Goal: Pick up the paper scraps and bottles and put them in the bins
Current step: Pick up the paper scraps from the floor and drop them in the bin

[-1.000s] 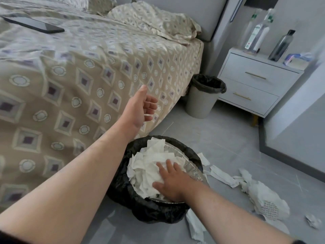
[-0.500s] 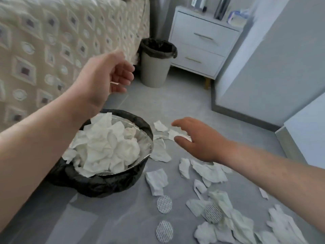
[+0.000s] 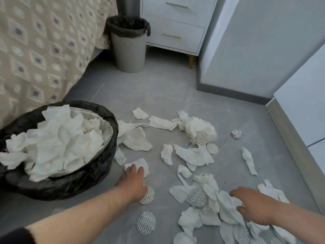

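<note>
Head view. The near bin [image 3: 98,175], lined with a black bag, stood on the grey floor [image 3: 158,95] beside the bed [image 3: 35,50]. It was heaped above its rim with crumpled white paper [image 3: 58,143], and a silvery edge showed inside the bag. The far bin [image 3: 129,50], pale with a dark liner, stood well beyond the near bin; its contents could not be seen. Paper scraps [image 3: 193,155] lay strewn over the floor to the right of the near bin, mixed with round printed discs [image 3: 146,222]. The left hand [image 3: 133,180], just right of the near bin, was released, its straight fingers touching one flat scrap [image 3: 140,163]. The right hand [image 3: 253,203], farther right of the near bin, lay spread and unclenched on a heap of scraps [image 3: 211,194], gripping nothing.
</note>
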Demonstrator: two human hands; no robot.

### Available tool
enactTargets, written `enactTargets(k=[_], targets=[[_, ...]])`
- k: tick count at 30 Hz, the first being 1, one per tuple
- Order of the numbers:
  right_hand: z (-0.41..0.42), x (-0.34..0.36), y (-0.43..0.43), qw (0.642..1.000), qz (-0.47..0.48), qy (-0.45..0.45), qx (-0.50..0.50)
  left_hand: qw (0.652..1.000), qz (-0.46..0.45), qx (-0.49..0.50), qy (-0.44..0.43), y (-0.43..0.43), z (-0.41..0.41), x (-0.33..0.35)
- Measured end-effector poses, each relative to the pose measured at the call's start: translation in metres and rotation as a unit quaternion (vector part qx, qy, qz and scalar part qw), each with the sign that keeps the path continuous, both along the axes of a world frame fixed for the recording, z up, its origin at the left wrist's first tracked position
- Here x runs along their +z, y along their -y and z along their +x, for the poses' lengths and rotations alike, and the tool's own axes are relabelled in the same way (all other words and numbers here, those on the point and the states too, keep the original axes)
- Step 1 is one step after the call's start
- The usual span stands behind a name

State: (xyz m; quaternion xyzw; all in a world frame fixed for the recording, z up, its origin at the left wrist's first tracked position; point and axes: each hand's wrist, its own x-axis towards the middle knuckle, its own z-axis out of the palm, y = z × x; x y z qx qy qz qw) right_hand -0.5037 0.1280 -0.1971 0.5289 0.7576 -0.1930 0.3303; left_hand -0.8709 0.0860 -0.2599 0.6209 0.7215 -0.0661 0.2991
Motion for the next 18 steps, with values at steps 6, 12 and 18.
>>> enactTargets(k=[6, 12, 18], targets=[[0.020, -0.018, 0.000, 0.998, 0.001, -0.047, -0.032, 0.995, 0.022, 0.069, -0.061, -0.030, -0.020, -0.033], [0.029, -0.022, -0.004, 0.996, 0.016, -0.063, -0.055, 0.992, -0.010, 0.090, -0.087, -0.039, -0.018, -0.050], [0.003, -0.037, -0.018, 0.981, 0.049, -0.123, -0.140, 0.998, 0.047, 0.015, -0.048, -0.035, -0.017, -0.043]])
